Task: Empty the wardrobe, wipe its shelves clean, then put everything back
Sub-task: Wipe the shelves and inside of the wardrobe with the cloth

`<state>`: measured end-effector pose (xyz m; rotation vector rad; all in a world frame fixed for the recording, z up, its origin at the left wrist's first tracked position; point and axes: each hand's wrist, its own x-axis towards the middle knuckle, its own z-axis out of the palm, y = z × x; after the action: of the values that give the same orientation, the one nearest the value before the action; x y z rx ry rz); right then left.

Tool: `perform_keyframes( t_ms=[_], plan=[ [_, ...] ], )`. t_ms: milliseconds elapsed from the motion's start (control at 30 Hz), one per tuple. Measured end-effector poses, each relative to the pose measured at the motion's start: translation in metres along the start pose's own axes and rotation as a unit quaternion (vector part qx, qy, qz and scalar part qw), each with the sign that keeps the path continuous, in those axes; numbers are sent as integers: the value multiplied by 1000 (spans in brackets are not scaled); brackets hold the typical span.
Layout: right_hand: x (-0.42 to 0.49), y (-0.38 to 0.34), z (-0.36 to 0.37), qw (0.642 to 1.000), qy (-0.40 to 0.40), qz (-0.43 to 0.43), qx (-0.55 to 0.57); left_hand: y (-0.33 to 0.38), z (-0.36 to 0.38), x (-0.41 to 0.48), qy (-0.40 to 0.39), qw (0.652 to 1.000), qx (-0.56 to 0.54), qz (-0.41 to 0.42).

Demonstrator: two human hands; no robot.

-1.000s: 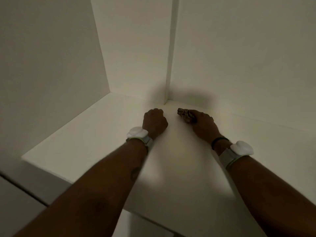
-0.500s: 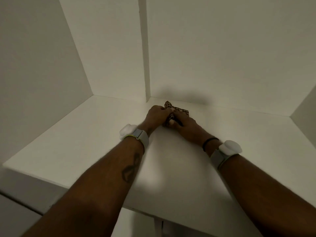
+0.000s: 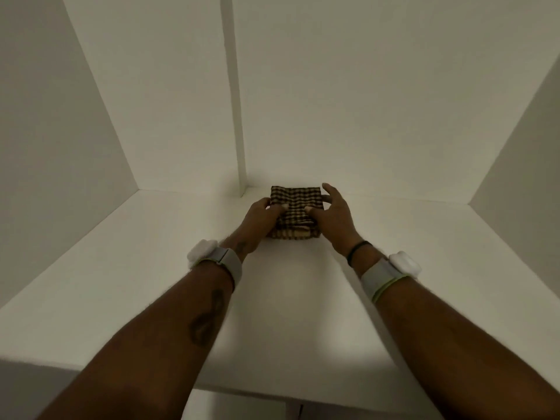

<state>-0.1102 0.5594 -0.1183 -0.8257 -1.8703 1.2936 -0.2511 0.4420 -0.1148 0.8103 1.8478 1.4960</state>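
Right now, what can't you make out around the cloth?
Head view only.
Left hand: fingertips curl out of sight at the cloth's left edge.
Right hand: thumb on top; whether its fingers pinch is too small to tell.
Cloth: near corners under both hands; underside against the shelf.
Shelf front edge: partly behind the forearms; below it, dark and cut off.

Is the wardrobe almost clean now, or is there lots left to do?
Emptied, it seems: the shelf holds only the folded checked cloth. In hand: the left hand and right hand both grip that cloth at the shelf's back, so wiping looks underway. Left: putting everything back; no belongings are in view.
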Motion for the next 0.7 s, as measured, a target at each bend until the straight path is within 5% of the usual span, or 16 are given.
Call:
perform_keyframes(
  t_ms=[100,200,267,400,500,700],
  plan=[
    [-13,-10,-3,970,-26,-79,-229,7,4,3,-26,999,-34,-15],
    [-26,-18,-10,889,-142,-138,-413,29,15,2,-78,990,-117,-15],
    [-29,-18,-18,895,-156,-141,-394,42,20,-2,-98,985,-141,-15],
    [-37,-21,-46,928,-33,-156,-338,58,41,-5,-177,971,-157,-28],
    [-58,-26,-62,936,30,-94,-337,57,58,-7,-228,962,-138,-54],
    [-85,-40,-85,975,175,33,-136,53,85,-14,-265,959,-94,-40]
  ],
)
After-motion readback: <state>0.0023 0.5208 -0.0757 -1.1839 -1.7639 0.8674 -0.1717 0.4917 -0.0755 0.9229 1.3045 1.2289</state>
